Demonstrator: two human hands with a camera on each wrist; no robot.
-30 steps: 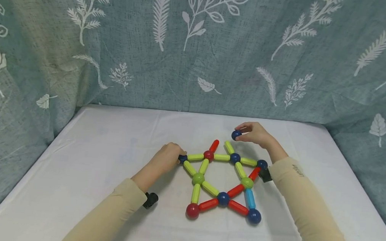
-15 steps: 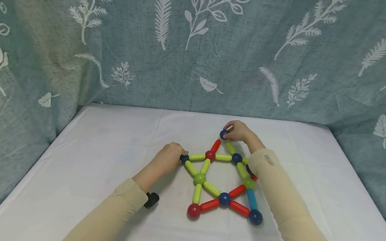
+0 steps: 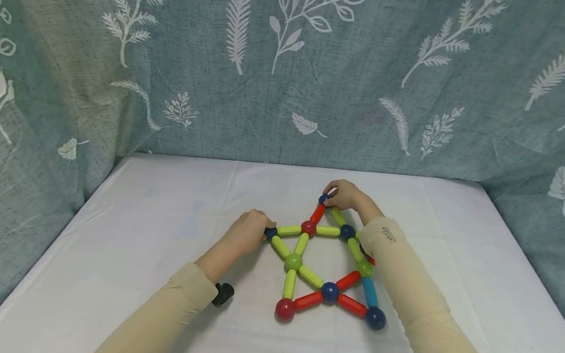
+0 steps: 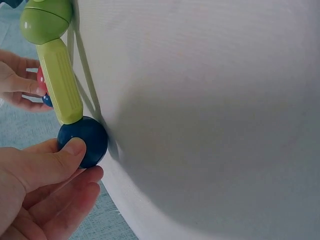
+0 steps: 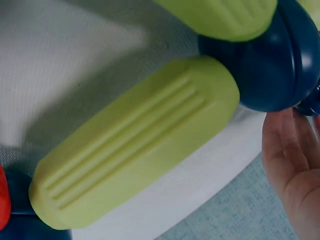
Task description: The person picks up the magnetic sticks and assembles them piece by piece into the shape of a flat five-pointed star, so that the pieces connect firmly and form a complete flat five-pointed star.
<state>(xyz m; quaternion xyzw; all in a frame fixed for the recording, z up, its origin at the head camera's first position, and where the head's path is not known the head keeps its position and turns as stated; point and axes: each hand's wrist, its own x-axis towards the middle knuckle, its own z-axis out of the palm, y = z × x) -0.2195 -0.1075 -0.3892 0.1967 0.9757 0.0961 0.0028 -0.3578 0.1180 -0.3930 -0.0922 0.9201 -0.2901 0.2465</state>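
Note:
A star-like frame of coloured rods and balls lies on the white table. At its left tip, my left hand (image 3: 247,230) pinches a dark blue ball (image 4: 89,142) between thumb and fingers; a yellow-green rod (image 4: 60,82) runs from that ball to a green ball (image 4: 46,20). At the far tip my right hand (image 3: 347,195) holds another blue ball (image 3: 324,200) by its fingertips. This ball meets the end of a red rod (image 3: 317,214), close beside a yellow-green rod (image 3: 338,216); whether it touches the latter is hidden. My right sleeve covers the frame's right tip.
Nearer to me, the frame ends in a red ball (image 3: 285,309) and a blue ball (image 3: 376,318), with a blue ball (image 3: 330,293) between them. A leaf-patterned curtain (image 3: 248,112) stands behind the table (image 3: 121,229).
My right hand has moved left and slightly down with the blue ball, bringing it from beyond the rods to the red rod's end. The left hand keeps its hold.

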